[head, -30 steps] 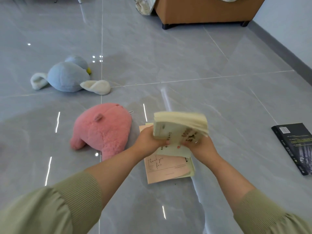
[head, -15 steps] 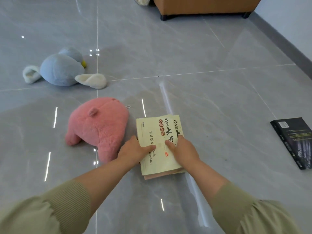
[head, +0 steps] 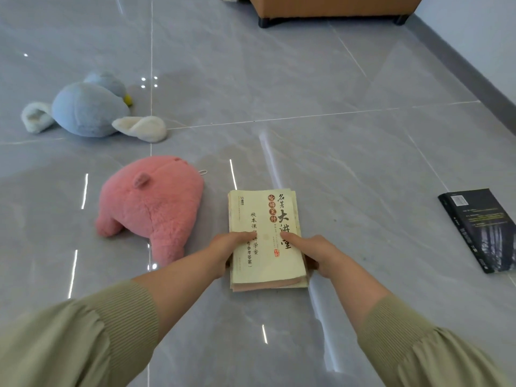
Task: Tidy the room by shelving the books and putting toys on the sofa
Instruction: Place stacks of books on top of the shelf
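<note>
floor (head: pixel 307 79): glossy grey marble tiles, light glints | wall (head: pixel 480 23): pale, dark skirting (head: pixel 460 62) | sofa (head: pixel 335 7): tan, black feet

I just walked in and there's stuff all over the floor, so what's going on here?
A person is tidying up. Their left hand and right hand grip the two sides of a small stack of books lying on the floor, a cream-covered one on top. A pink plush toy lies just left of the stack, a blue plush toy farther off, and a black book off to the right. The toys are not yet on the sofa at the far end.
</note>
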Demonstrator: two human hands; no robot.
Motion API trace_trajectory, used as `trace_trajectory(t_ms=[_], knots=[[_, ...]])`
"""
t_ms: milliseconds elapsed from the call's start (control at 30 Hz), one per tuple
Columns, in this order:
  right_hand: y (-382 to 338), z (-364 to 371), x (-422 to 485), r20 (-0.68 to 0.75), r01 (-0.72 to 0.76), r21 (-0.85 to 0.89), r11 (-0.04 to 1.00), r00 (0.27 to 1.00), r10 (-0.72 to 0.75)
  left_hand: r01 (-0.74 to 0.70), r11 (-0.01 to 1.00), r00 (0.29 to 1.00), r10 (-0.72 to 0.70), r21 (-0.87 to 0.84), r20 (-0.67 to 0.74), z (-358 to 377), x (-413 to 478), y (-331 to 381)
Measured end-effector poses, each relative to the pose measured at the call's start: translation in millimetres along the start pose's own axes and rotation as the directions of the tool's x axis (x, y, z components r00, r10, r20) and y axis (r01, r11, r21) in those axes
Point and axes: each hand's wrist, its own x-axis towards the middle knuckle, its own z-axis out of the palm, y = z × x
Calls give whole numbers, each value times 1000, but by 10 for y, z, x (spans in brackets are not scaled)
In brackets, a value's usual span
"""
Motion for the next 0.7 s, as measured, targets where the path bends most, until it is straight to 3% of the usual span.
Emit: trace_trajectory(t_ms=[233, 367, 467, 567, 700], knots=[[195, -112, -73, 218, -50, 94, 994, 976, 28, 51, 999, 982, -52, 8, 182, -7, -47, 20], [265, -155, -159, 278, -9, 272, 962, 958, -70, -43, 999, 965, 50, -34, 257, -6, -100, 35], [200, -205, -244, 136, 156, 410, 899, 964, -229, -192, 981, 937, 185, -5, 297, -24, -97, 146], [67, -294, -389, -81, 445, 257, 858, 894, -440, -346, 937, 884, 306, 55, 354, -24, -141, 322], [22, -434, -492, -65, 654, -21, 756, 754, -654, -517, 819, 823, 395, 250, 407, -27, -277, 359]])
